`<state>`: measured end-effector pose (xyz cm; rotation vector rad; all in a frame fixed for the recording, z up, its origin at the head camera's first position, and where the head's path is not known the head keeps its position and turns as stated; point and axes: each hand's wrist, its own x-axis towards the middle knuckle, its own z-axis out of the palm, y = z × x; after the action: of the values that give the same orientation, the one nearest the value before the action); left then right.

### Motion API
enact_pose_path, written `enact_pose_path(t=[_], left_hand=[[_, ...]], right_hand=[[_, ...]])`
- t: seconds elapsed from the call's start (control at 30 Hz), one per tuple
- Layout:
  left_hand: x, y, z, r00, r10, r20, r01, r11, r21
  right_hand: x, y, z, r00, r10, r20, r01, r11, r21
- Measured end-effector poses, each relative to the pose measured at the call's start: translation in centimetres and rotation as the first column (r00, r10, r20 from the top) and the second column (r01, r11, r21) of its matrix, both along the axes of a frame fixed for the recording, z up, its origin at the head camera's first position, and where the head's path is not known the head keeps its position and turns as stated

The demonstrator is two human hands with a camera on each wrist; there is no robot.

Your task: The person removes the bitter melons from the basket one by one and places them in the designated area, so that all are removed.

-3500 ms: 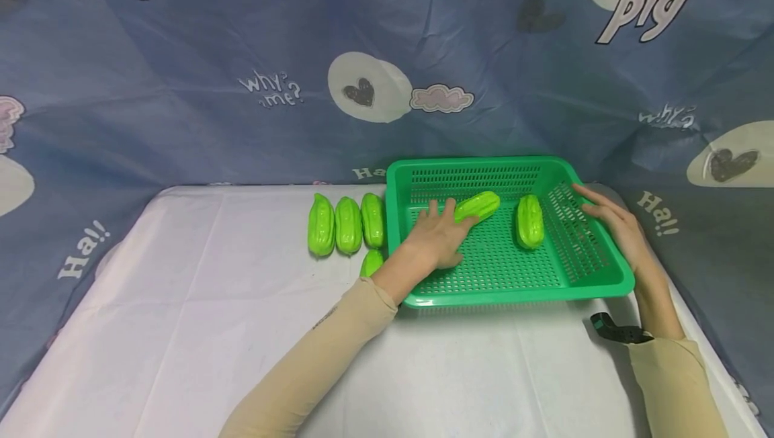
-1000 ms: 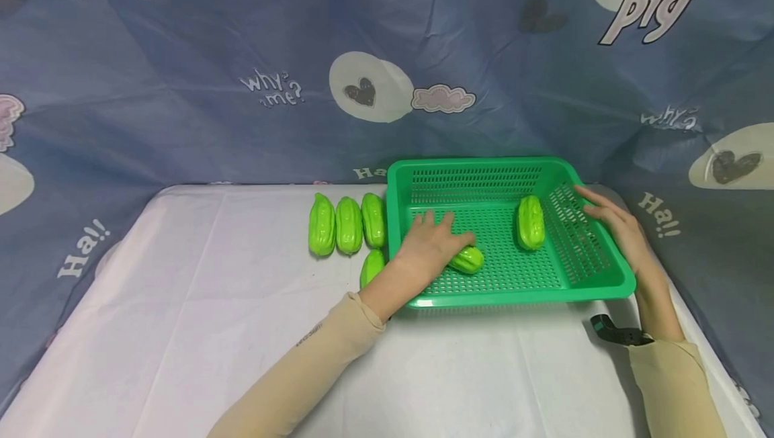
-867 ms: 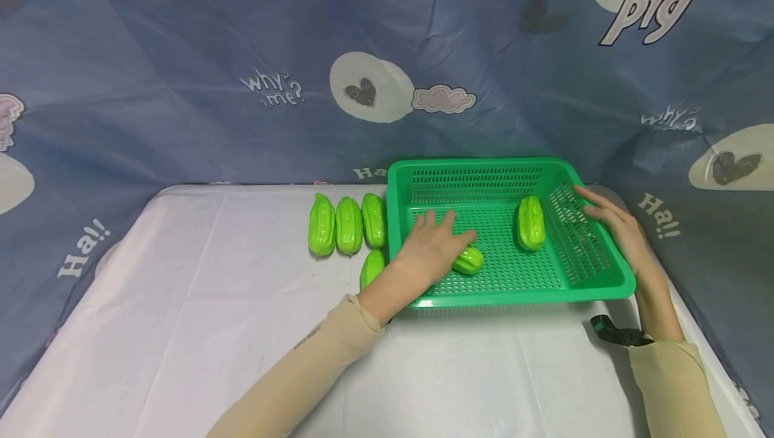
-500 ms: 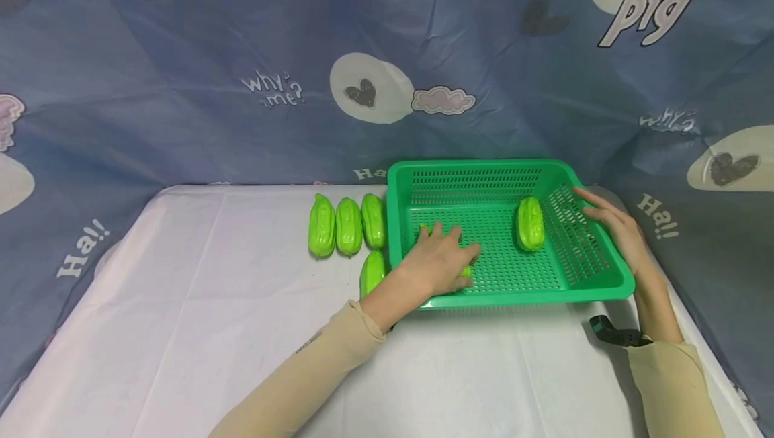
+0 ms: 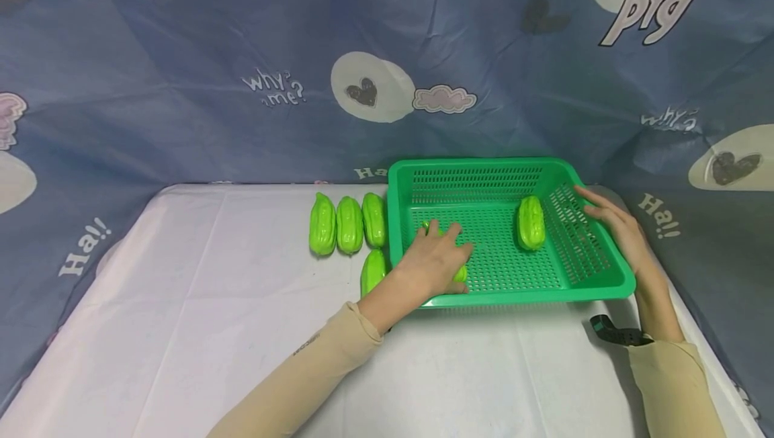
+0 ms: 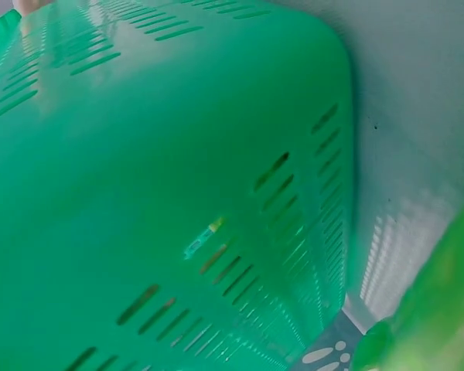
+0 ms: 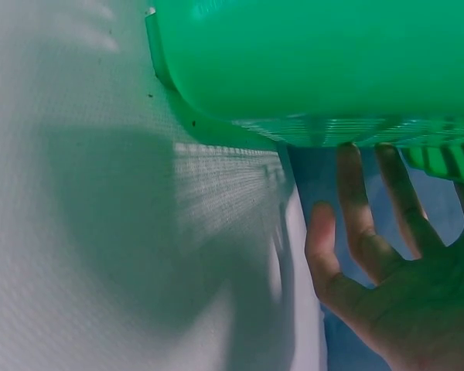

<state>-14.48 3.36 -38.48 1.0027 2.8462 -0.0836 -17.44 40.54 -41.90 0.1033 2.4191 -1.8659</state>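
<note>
- low in the frame, two beige sleeves reach up over the white-covered desk (image 5: 181,330); a small black strap (image 5: 617,332) lies beside the right forearm.
- the left hand (image 5: 432,262) lies in the near left corner of the green basket (image 5: 484,168), fingers curled over a green toy gourd (image 5: 461,273) that peeks out at both ends of the hand.
- just left of the basket's near corner, one loose gourd (image 5: 372,271) lies on the desk.
- the right hand (image 5: 617,233) rests flat against the basket's right rim, fingers straight and holding nothing; the right wrist view shows them spread at the basket's edge.
- a second gourd in the basket (image 5: 530,222) lies right of centre, near that hand.
- further back, a row of three gourds (image 5: 347,224) sits side by side by the basket's left wall.
- behind everything hangs a blue printed cloth (image 5: 242,55).
</note>
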Motion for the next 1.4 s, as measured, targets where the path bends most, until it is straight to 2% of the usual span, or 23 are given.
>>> enact_pose_path(t=[0.13,0.27,0.47,0.63,0.73,0.87,1.07,1.33,1.4], left_hand=[[0.0,0.0,-0.1,1.000,0.007,-0.009,-0.007,1.000,-0.012],[-0.1,0.0,-0.2,1.000,0.016,-0.017,-0.016,0.999,-0.051],[-0.3,0.0,0.0,1.000,0.022,0.012,-0.021,0.999,-0.042],[-0.3,0.1,0.1,0.997,0.059,0.043,-0.058,0.998,-0.030],[-0.4,0.0,0.0,0.998,0.061,0.024,-0.060,0.997,-0.042],[-0.5,-0.1,-0.1,0.998,0.033,-0.045,-0.036,0.998,-0.055],[-0.3,-0.8,0.6,0.995,0.036,-0.097,-0.035,0.999,0.013],[0.4,-2.1,1.9,0.991,0.016,-0.136,0.004,0.990,0.144],[0.7,-2.5,2.3,0.990,0.014,-0.143,0.012,0.983,0.184]], right_hand=[[0.0,0.0,0.0,1.000,0.001,0.001,-0.001,1.000,0.013],[-0.1,-0.1,0.0,1.000,0.003,-0.005,-0.003,1.000,-0.014],[-0.1,-0.1,0.0,1.000,0.001,-0.002,-0.001,1.000,-0.007],[-0.2,-0.2,0.0,1.000,0.002,0.002,-0.002,0.999,-0.045],[-0.2,-0.2,0.0,1.000,0.005,0.002,-0.005,0.998,-0.058],[-0.2,-0.3,0.0,1.000,0.001,0.010,-0.001,0.999,-0.052],[-0.2,-0.4,0.1,1.000,0.004,0.011,-0.004,1.000,0.001],[0.0,-0.2,0.0,1.000,0.017,0.022,-0.015,0.995,-0.094],[0.1,-0.2,0.0,1.000,0.021,0.015,-0.019,0.997,-0.073]])
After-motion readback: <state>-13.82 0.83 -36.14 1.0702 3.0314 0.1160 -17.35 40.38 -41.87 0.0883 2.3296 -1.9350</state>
